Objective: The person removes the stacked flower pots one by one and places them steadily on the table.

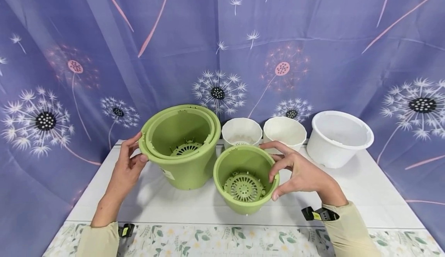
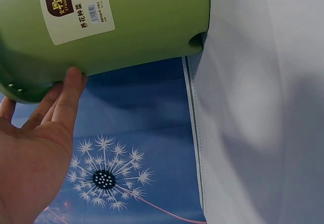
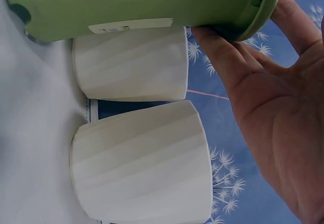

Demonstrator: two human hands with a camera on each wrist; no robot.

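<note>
A large green flower pot [image 1: 187, 172], with another green pot [image 1: 180, 121] nested inside it, stands left of centre. My left hand [image 1: 126, 168] holds its left rim, thumb toward the front; in the left wrist view, fingers [image 2: 66, 100] lie against the outside below the rim. A smaller green flower pot [image 1: 240, 203] with a slotted bottom is right of it. My right hand [image 1: 299, 170] grips its right rim, one finger inside and the thumb outside. Whether its base touches the table, I cannot tell. A label [image 2: 78, 11] marks the large pot's side.
Two white faceted pots [image 1: 242, 127] [image 1: 285, 129] stand behind the small green pot, partly hidden by it and my right hand. A round white pot [image 1: 326, 148] is at the back right. The white-covered table [image 1: 375, 195] meets a purple dandelion curtain [image 1: 215, 36] behind.
</note>
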